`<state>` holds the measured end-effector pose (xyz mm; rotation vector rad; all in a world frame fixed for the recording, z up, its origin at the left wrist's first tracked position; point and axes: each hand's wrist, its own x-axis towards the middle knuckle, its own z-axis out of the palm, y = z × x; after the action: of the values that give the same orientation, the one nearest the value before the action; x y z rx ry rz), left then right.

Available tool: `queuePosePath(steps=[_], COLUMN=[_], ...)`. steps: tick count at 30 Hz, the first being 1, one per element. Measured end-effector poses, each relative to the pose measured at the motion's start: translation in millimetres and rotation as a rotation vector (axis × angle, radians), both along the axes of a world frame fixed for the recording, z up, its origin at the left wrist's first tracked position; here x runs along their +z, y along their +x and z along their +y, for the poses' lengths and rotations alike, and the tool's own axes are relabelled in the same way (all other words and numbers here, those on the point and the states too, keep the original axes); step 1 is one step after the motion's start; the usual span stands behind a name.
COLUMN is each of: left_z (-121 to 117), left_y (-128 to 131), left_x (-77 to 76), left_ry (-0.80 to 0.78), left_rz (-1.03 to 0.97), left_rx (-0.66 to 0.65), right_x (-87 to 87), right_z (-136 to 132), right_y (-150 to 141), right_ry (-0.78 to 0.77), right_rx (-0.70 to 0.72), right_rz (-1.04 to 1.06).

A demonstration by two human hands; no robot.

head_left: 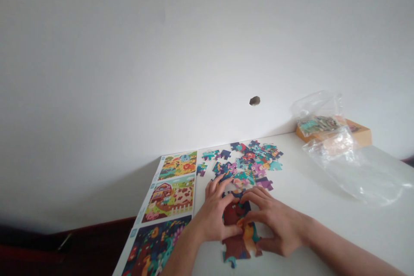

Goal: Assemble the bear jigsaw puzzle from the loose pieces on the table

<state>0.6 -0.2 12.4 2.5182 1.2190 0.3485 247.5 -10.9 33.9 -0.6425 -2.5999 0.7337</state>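
Note:
My left hand (216, 213) and my right hand (274, 222) both rest on a partly joined jigsaw section (239, 246) with brown, orange and teal colours, near the front of the white table (323, 189). The fingers of both hands lie curved and pressed onto the pieces, fingertips meeting over the top edge of the section. Just beyond the hands lies a heap of loose puzzle pieces (252, 161) in teal, purple and pink.
A printed guide sheet (170, 198) with three pictures lies at the table's left edge. At the back right a clear plastic bag (343, 151) lies over an orange box (359, 131). A white wall with a small dark hole (255, 101) stands behind.

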Motion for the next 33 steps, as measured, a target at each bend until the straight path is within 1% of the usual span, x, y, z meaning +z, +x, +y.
queuePosePath(steps=[6, 11, 15, 17, 20, 22, 29, 31, 33], left_z=[0, -1, -1, -1, -1, -2, -3, -4, -5], left_y=[0, 1, 0, 0, 0, 0, 1, 2, 3], left_x=[0.9, 1.6, -0.6, -1.2, -0.1, 1.5, 3.1, 3.1, 4.3], left_ry=[-0.013, -0.008, 0.011, 0.015, 0.007, 0.004, -0.004, -0.002, 0.008], left_rz=[-0.005, -0.004, -0.018, -0.026, -0.036, -0.048, -0.102, -0.128, -0.157], left_rx=[0.006, 0.003, 0.006, 0.005, -0.003, -0.007, -0.012, 0.003, 0.017], right_x=[-1.2, -2.1, -1.4, -0.6, -0.6, -2.3, -19.3, -23.9, -26.8], right_z=[-2, -1, -1, -1, 0, 1, 11, 15, 18], right_y=[0, 1, 1, 1, 1, 1, 6, 10, 13], right_ry=[-0.045, -0.009, -0.011, 0.006, 0.025, 0.039, 0.145, 0.168, 0.183], right_rx=[-0.089, -0.021, -0.044, -0.034, -0.042, -0.101, -0.434, -0.498, -0.531], right_rz=[0.113, 0.023, 0.022, 0.024, 0.013, 0.007, -0.059, -0.076, -0.086])
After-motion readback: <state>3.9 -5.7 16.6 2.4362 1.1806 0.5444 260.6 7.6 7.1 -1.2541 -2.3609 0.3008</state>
